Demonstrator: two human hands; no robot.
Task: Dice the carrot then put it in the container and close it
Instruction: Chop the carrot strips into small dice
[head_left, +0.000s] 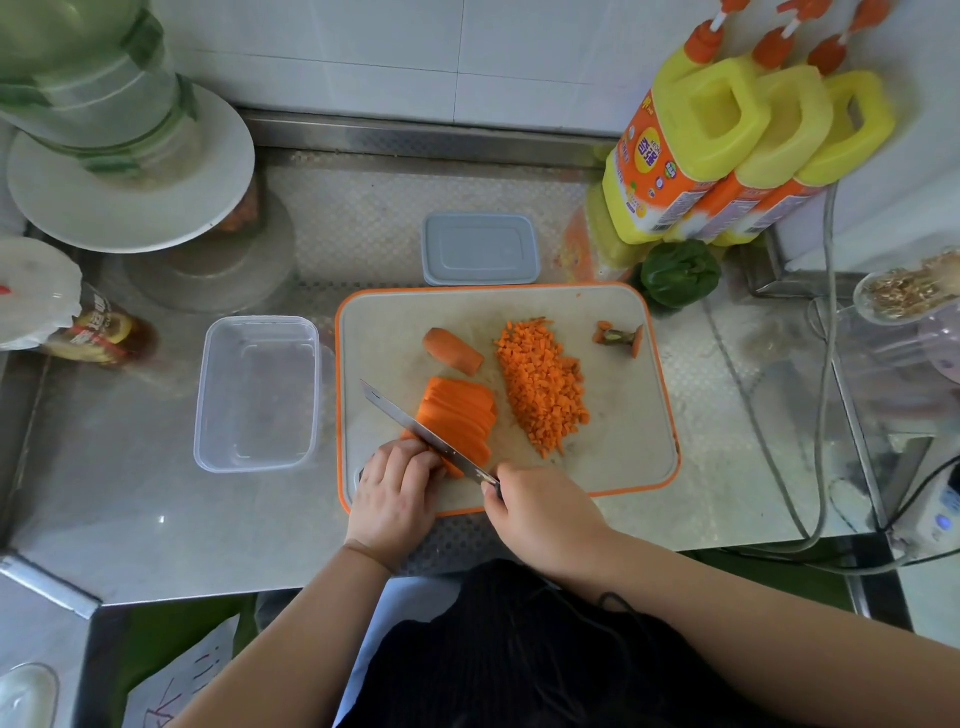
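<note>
On the orange-rimmed cutting board lies a fanned stack of carrot slices. My left hand presses on the stack's near end with curled fingers. My right hand grips the handle of a knife, whose blade lies across the slices beside my left fingers. A heap of diced carrot sits to the right, an uncut carrot chunk behind the slices, and the carrot top at the far right. An empty clear container stands left of the board. Its grey lid lies behind the board.
Three yellow bottles and a green pepper stand at the back right. A white plate stack with a green jug and a sauce bottle occupy the left. Cables run along the right of the steel counter.
</note>
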